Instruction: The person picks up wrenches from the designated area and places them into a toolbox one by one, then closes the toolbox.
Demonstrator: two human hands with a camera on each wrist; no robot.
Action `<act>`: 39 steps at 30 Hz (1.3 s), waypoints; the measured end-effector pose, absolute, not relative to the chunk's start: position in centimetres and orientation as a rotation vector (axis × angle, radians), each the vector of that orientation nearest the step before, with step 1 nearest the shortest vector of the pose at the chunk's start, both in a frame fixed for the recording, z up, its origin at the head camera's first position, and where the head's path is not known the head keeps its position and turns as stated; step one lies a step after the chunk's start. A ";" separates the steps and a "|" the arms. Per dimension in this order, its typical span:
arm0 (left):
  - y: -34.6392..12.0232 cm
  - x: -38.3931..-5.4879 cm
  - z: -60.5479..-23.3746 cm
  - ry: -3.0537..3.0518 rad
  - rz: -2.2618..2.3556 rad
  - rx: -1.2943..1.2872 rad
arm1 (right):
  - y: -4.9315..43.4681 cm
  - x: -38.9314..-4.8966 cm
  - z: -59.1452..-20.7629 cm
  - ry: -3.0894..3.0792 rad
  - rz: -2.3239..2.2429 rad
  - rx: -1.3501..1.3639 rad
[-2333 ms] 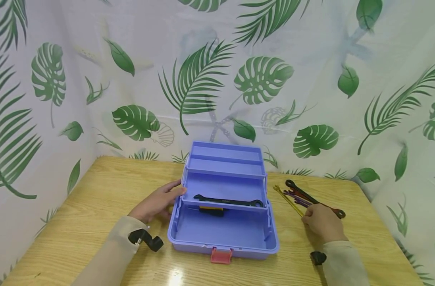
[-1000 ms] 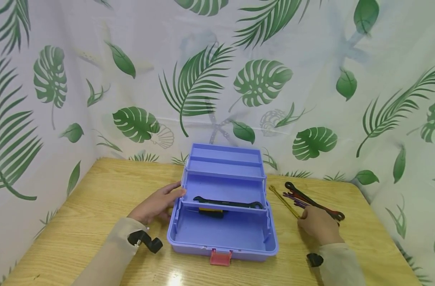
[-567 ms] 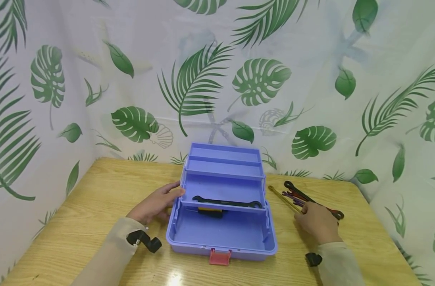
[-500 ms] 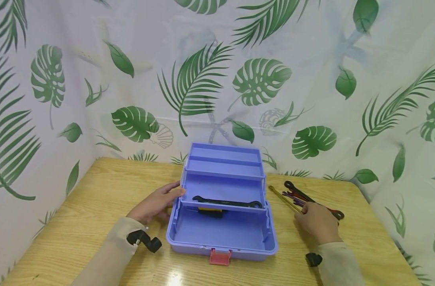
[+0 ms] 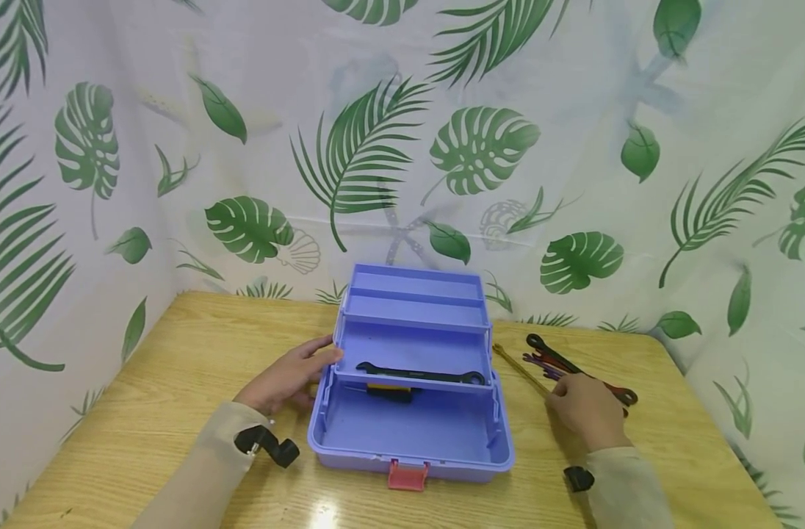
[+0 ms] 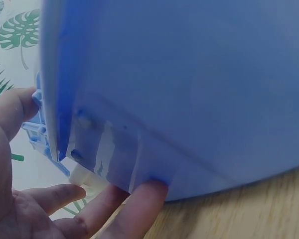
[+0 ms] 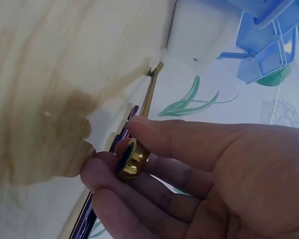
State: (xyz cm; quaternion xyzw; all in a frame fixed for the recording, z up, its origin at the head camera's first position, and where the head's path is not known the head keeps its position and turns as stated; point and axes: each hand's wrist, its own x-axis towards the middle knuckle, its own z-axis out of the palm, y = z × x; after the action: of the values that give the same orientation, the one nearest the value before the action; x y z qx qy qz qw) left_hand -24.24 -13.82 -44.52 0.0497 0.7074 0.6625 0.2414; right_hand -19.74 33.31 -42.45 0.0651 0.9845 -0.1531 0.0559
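Observation:
A blue-purple toolbox [image 5: 410, 463] stands unfolded on the table, trays raised. My left hand [image 5: 286, 378] holds its left side, thumb on the lower tray's corner; in the left wrist view several fingers [image 6: 144, 204] press the outer wall. A black combination wrench [image 5: 419, 373] lies in that lower tray. To the right of the box, my right hand [image 5: 587, 408] pinches a gold combination wrench [image 5: 521, 369]. Its ring end [image 7: 133, 162] sits between thumb and fingers, and its other end points away toward the back. Purple wrenches [image 5: 544, 366] lie partly hidden behind this hand.
A long black wrench [image 5: 568, 355] and a red one lie beside the purple ones at the right. A yellow-and-black object [image 5: 389, 393] is inside the toolbox under the tray. Leaf-patterned cloth [image 5: 482, 147] hangs behind the wooden table [image 5: 244, 323].
My right hand has shifted slightly left with the gold wrench, whose far end has swung left, toward the toolbox. The left hand and toolbox have stayed put.

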 end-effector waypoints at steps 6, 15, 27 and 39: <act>-13.8 -24.2 -44.4 1.947 1.812 0.134 | 32.9 -19.6 -42.1 2.982 -0.446 0.203; -13.8 -24.3 -44.6 1.953 1.811 0.115 | 33.1 -19.7 -42.2 2.977 -0.476 0.192; -13.9 -24.2 -44.2 1.939 1.798 0.169 | 33.4 -20.1 -42.5 2.985 -0.481 0.149; -14.0 -24.2 -44.1 1.953 1.785 0.164 | 33.1 -19.7 -42.5 3.220 -0.582 0.140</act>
State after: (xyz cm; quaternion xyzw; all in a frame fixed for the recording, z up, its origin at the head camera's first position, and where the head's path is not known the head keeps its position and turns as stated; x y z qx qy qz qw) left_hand -24.18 -13.97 -44.06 0.0601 0.7147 0.6532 0.2427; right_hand -19.70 33.08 -42.46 0.0427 0.9810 -0.1772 -0.0669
